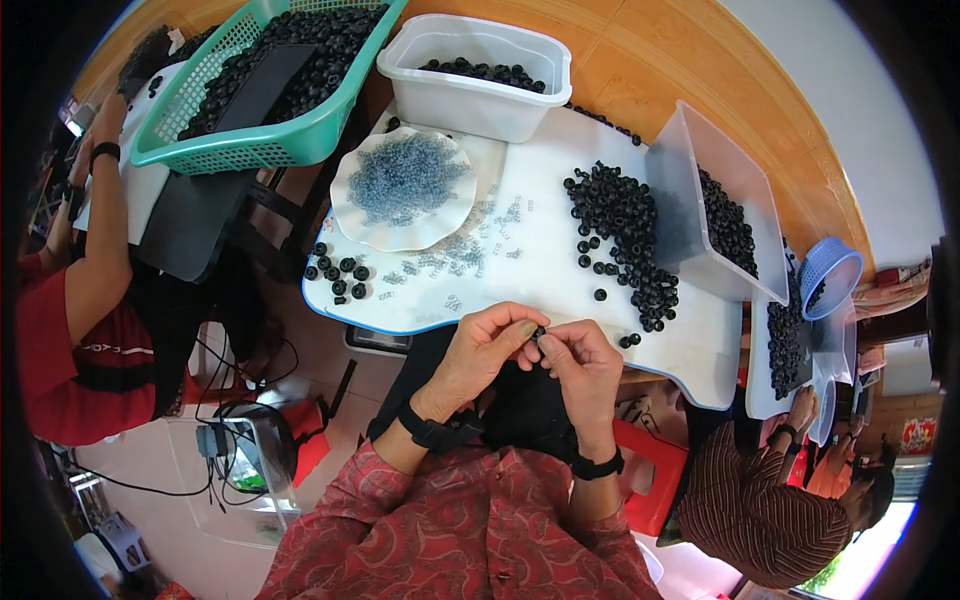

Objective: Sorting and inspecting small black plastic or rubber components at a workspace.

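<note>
The left hand (482, 352) and right hand (583, 368) pinch a small black piece (539, 332). A white plate (402, 241) (wavy-edged) holds clear bits (405, 178).

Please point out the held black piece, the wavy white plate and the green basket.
Black piece (539, 333): head view, its visible middle.
White plate (415, 240): head view, its lower rim.
Green basket (240, 156): head view, front wall.

Held piece (539, 332) — part-hidden; shape uncertain

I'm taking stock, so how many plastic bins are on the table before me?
2: a white tub at the back, and a translucent bin at the right, both holding black pieces.
</note>
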Demonstrator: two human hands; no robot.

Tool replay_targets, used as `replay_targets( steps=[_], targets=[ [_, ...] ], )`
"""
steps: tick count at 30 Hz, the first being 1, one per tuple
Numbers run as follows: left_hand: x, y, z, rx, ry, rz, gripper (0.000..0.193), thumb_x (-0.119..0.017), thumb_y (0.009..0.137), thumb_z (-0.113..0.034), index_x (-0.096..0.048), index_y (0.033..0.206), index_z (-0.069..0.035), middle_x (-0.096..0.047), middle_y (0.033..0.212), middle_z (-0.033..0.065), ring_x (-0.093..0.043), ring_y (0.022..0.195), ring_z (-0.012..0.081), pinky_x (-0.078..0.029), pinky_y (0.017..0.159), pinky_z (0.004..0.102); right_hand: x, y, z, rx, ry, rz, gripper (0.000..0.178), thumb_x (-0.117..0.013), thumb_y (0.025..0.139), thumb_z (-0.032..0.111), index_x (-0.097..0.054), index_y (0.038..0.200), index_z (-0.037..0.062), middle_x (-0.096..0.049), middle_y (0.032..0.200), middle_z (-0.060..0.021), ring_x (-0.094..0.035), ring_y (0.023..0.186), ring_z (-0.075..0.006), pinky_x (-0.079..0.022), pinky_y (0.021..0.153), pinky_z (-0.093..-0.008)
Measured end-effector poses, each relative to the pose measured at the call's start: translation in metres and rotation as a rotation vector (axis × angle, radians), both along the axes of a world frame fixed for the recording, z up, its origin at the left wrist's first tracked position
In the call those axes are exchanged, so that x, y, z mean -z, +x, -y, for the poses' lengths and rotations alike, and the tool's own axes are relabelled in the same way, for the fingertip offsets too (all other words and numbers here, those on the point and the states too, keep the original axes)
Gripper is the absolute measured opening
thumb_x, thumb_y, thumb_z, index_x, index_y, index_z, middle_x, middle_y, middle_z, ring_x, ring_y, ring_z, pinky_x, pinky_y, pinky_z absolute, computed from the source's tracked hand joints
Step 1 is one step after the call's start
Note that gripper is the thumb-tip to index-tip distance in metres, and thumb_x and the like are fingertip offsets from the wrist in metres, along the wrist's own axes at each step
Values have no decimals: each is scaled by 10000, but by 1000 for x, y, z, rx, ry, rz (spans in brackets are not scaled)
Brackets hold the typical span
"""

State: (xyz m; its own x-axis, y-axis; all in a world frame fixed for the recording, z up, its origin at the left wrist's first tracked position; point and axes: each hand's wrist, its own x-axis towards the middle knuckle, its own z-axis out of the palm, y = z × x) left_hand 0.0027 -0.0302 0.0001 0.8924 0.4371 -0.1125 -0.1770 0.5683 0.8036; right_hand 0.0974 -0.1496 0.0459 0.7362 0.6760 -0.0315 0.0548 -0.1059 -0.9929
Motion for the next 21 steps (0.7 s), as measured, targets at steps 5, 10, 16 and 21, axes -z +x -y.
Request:
replay_targets(
  steps=[5, 10, 16, 21],
  targets=[
    [-3, 0, -1, 33, -6, -27, 204, -520, 1027, -121, -659, 1118, -2, -653, 831, 28, -616, 717, 76, -535, 676, 215, 0, 6, 3, -20, 7, -153, 59, -675, 924, 65, -672, 937, 8, -671, 790, -12, -576, 661, -52, -443, 578, -187],
    [3, 1, 1, 46, -190, 43, 219, -520, 1031, -143, -650, 1138, -3, -651, 819, 36, -613, 707, 87, -535, 669, 223, 1, 5, 4, -7, 49, -236, 109, -674, 933, 102, -681, 970, 0, -670, 796, -13, -577, 645, -57, -443, 572, -189],
    [9, 1, 2, 51, -248, 82, 221, -521, 1030, -137, -644, 1143, 8, -653, 845, 41, -620, 718, 91, -537, 670, 225, 0, 4, 3, 1, 28, -219, 114, -665, 936, 104, -681, 976, 0, -670, 797, -15, -580, 650, -59, -446, 576, -188],
    [4, 2, 3, 48, -204, 29, 218, -518, 1026, -108, -634, 1152, 27, -658, 892, 62, -631, 757, 114, -535, 674, 246, 1, 2, 2, 42, -42, -154, 71, -658, 923, 53, -650, 960, -8, -665, 796, -22, -584, 674, -52, -458, 595, -190]
  ],
)
